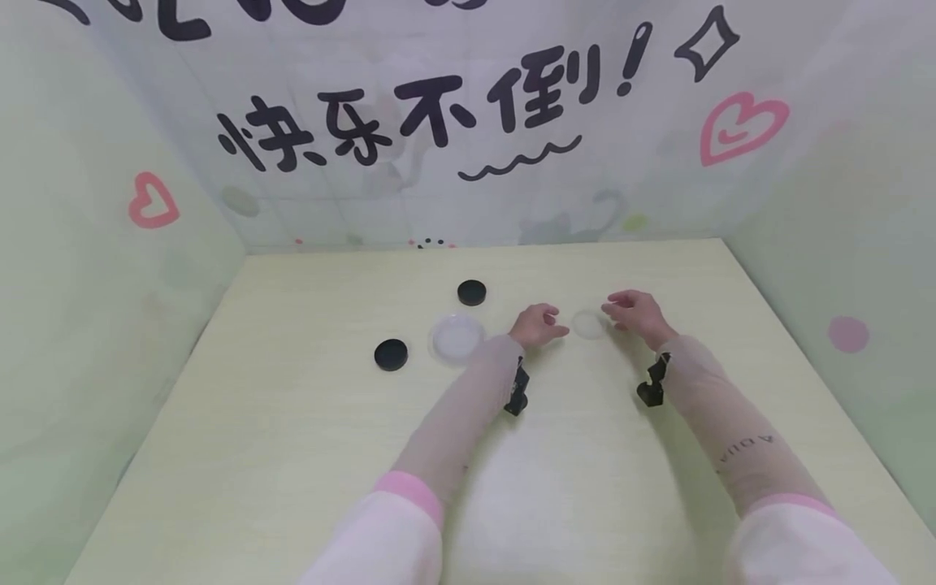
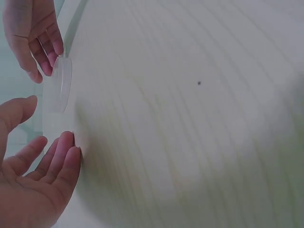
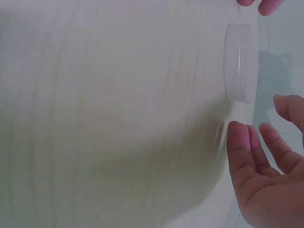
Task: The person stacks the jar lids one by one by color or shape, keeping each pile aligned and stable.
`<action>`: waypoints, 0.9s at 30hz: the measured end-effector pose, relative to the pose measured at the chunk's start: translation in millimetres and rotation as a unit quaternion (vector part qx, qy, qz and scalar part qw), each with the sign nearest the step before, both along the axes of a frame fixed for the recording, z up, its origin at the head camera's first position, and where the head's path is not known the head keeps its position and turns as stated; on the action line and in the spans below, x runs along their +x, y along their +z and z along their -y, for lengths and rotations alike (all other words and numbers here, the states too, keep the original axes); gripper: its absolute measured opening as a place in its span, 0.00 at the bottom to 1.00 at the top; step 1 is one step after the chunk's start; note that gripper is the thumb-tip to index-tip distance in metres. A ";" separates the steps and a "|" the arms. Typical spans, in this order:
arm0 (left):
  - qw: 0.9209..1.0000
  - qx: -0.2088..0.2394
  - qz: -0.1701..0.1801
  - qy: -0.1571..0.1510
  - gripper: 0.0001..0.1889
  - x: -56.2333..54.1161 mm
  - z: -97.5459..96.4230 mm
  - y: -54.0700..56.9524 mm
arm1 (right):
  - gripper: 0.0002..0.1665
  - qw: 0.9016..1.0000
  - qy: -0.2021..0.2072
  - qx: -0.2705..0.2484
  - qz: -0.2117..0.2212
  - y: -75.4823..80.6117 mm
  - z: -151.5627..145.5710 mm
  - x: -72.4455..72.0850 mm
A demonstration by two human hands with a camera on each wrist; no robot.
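Note:
A small clear round dish lies flat on the table between the two hands. To its left is my left hand, fingers loosely bent and thumb apart, holding nothing. On the other side my right hand hovers with relaxed fingers, also holding nothing. In the right wrist view a narrow gap separates the right fingertips from the dish. The left wrist view shows the left hand low by the tabletop, short of the dish's rim.
Left of the left hand lies a larger clear round dish, partly behind the left sleeve. Two black round discs, a rear one and a nearer one, lie on the pale table. Printed cloth walls enclose the table's back and sides.

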State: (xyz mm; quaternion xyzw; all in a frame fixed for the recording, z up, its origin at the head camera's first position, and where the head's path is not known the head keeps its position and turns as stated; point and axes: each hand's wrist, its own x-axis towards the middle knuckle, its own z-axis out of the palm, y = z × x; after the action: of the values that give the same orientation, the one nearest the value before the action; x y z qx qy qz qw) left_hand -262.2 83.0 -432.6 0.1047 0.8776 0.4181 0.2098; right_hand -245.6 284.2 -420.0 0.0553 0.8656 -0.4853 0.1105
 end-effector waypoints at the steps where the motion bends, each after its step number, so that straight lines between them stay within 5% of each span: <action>1: 1.000 0.004 -0.001 0.006 0.23 2.4 -1.6 1.9 | 0.30 1.000 0.003 0.002 0.005 -0.7 0.2 -0.2; 7: 1.000 0.008 -0.011 0.020 0.25 9.8 -9.2 7.3 | 0.29 1.000 0.017 0.009 0.008 -3.3 2.3 -1.8; 14: 0.999 0.028 -0.007 0.027 0.25 6.2 -11.8 2.7 | 0.24 0.999 0.026 0.039 0.007 -5.5 4.0 -5.3; 27: 1.000 0.025 -0.006 -0.004 0.22 11.0 -22.4 0.7 | 0.21 0.998 0.025 0.057 -0.002 -16.1 -3.0 -7.7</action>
State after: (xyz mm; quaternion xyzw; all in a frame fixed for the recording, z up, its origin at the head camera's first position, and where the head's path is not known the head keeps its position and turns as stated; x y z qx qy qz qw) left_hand -251.1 105.4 -431.9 0.1157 0.8677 0.4388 0.2030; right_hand -253.2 287.2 -436.1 0.0388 0.8932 -0.4323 0.1179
